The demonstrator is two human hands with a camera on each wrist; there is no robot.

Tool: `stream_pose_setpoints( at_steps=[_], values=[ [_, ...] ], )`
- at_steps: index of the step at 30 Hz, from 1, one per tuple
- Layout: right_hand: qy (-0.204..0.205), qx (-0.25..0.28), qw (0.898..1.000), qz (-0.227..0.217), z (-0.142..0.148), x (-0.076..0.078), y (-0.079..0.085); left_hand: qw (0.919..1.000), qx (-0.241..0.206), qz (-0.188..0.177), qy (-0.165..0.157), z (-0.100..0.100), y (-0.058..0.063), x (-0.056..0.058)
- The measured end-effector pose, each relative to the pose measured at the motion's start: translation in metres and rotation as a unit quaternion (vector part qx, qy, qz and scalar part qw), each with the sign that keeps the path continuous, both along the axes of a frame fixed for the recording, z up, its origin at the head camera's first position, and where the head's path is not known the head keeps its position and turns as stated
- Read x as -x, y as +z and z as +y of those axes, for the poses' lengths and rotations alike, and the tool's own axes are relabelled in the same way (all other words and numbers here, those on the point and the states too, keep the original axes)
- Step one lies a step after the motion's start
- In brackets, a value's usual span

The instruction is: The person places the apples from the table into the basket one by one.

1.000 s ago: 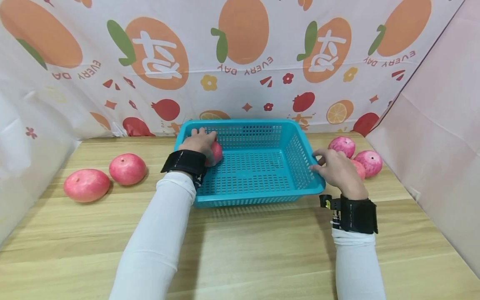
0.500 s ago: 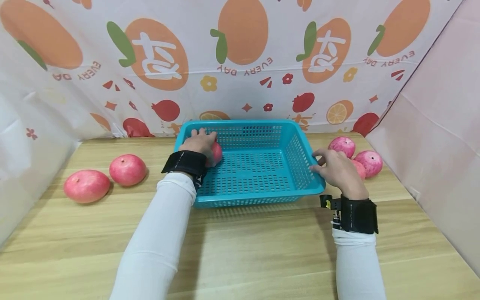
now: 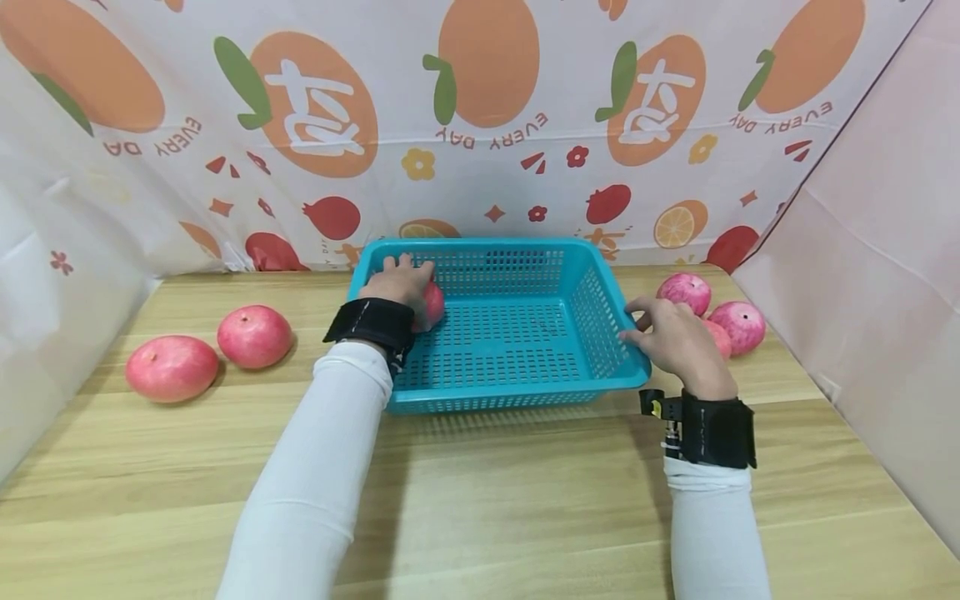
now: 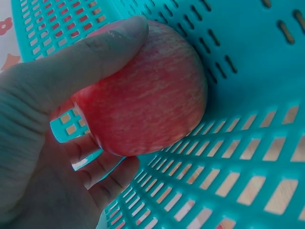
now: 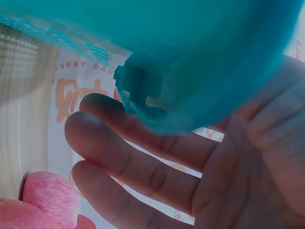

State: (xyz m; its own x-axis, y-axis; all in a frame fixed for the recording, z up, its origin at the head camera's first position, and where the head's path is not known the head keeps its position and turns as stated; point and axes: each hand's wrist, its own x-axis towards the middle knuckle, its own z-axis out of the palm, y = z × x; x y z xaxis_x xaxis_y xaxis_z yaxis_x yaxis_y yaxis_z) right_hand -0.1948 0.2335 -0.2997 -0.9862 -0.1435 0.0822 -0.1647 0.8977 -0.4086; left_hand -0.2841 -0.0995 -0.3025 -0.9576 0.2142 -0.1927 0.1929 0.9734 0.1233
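A turquoise plastic basket [image 3: 517, 390] with perforated walls stands on the wooden table. Inside its left end, my left hand [image 3: 397, 287] holds a red apple [image 4: 152, 90]. In the left wrist view the thumb lies over the top of the apple, and fingertips touch it from below. The apple sits close against the basket's perforated surfaces. At the other end, my right hand [image 3: 678, 342] grips the basket's right rim. The right wrist view has several fingers [image 5: 128, 157] under the rim [image 5: 200, 105]; the thumb is mostly hidden there.
Two pink-red fruits [image 3: 172, 368] lie on the table left of the basket. Beyond my right hand are a pink-striped apple [image 3: 684, 291], another [image 3: 738, 327] and a partly hidden pink fruit [image 3: 718, 337]. A fruit-printed curtain [image 3: 487, 183] hangs behind the table.
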Motion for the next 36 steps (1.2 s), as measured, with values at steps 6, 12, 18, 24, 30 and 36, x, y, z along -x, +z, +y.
stream_pose_setpoints(
  at_steps=[6, 12, 18, 24, 30, 36],
  values=[
    [0.000, 0.001, 1.000, -0.001, -0.001, 0.000, -0.001, 1.0000, 0.004, 0.007, -0.001, 0.000, 0.000, -0.001],
    [0.003, -0.002, 1.000, 0.005, -0.002, 0.001, 0.000, 0.9999, 0.015, -0.005, -0.003, 0.000, 0.009, -0.003],
    [0.008, 0.000, 1.000, 0.006, -0.002, 0.001, 0.000, 0.9996, 0.006, -0.013, -0.025, -0.001, 0.024, -0.001],
    [0.000, -0.003, 1.000, 0.000, -0.001, 0.000, 0.002, 0.9994, -0.001, -0.004, -0.033, -0.001, 0.035, -0.001],
    [-0.003, -0.005, 1.000, -0.005, -0.001, 0.000, 0.002, 0.9984, -0.012, -0.009, -0.054, -0.002, 0.041, 0.000],
    [0.000, -0.005, 1.000, -0.004, -0.001, 0.000, 0.003, 0.9963, -0.027, -0.002, -0.082, 0.000, 0.048, 0.002]
  ],
)
